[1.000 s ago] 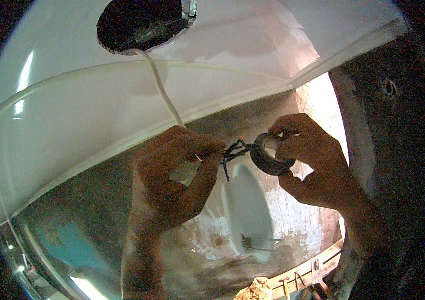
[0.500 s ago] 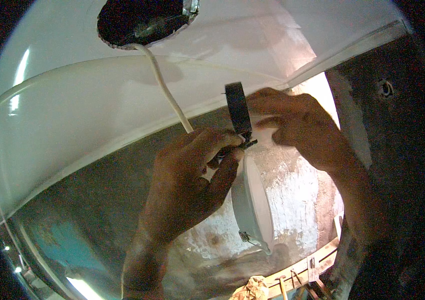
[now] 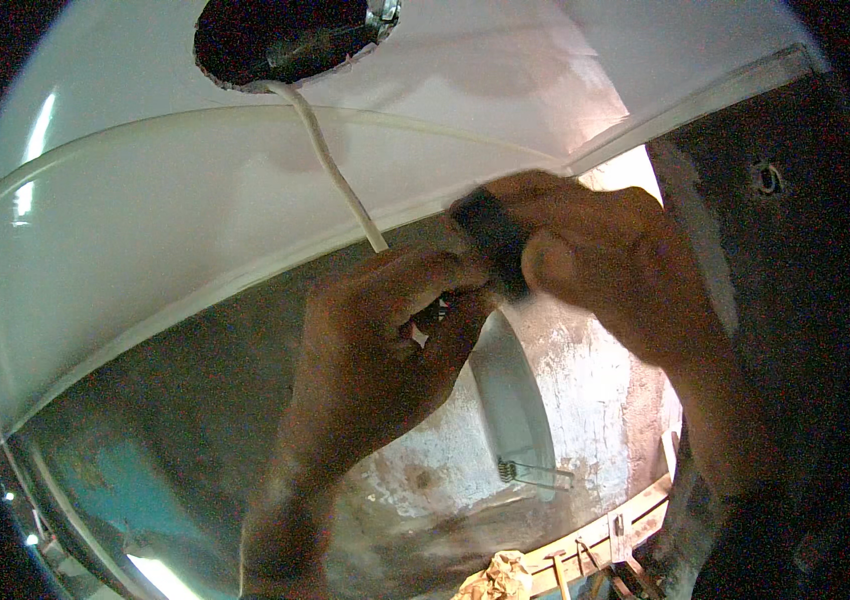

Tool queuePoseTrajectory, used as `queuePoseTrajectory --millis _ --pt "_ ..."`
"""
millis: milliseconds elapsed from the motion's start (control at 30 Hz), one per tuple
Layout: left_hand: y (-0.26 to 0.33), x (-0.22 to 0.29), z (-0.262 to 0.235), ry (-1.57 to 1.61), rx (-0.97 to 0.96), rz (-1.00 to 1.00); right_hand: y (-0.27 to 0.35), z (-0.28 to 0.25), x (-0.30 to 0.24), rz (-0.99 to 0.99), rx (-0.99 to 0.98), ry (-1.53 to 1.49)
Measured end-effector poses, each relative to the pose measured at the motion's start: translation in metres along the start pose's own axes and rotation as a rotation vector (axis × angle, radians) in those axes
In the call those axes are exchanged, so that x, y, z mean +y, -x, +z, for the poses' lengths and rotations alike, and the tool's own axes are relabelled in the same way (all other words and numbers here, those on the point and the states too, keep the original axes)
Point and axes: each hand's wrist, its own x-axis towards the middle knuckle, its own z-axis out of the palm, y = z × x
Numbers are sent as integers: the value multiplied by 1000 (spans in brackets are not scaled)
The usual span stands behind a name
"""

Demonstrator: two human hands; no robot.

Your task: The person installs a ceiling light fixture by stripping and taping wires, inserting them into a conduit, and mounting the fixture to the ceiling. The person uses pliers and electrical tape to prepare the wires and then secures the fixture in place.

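A white cable (image 3: 327, 160) comes down from a rough round hole (image 3: 280, 45) in the glossy ceiling to my left hand (image 3: 370, 345). That hand is closed in a pinch around the cable's end, whose tip is mostly hidden by the fingers. Just right of its fingertips, my right hand (image 3: 610, 265) grips a roll of black tape (image 3: 495, 245), somewhat blurred. Below the hands hangs a round white downlight (image 3: 517, 395), seen nearly edge-on, with a metal spring clip (image 3: 535, 473) at its lower rim.
A pale trim strip (image 3: 700, 105) runs between the ceiling and the dark wall at right, where a small wall hole (image 3: 767, 179) shows. Far below, a wooden plank (image 3: 595, 540) bears a hammer (image 3: 560, 572), other tools and crumpled brown paper (image 3: 497, 578).
My right hand has closed on the tape roll, which has tilted and dropped slightly toward the left fingertips. The downlight has swung and turned, its clip now pointing right.
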Motion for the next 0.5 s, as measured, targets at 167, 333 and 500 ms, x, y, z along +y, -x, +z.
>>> queuePoseTrajectory --millis 167,333,500 --pt "2 1 2 43 79 -43 5 9 10 -89 136 550" --pt "6 0 3 -38 91 -126 18 11 -7 -324 87 574" --pt "0 -4 -3 122 10 45 -1 4 -8 -147 -66 106"
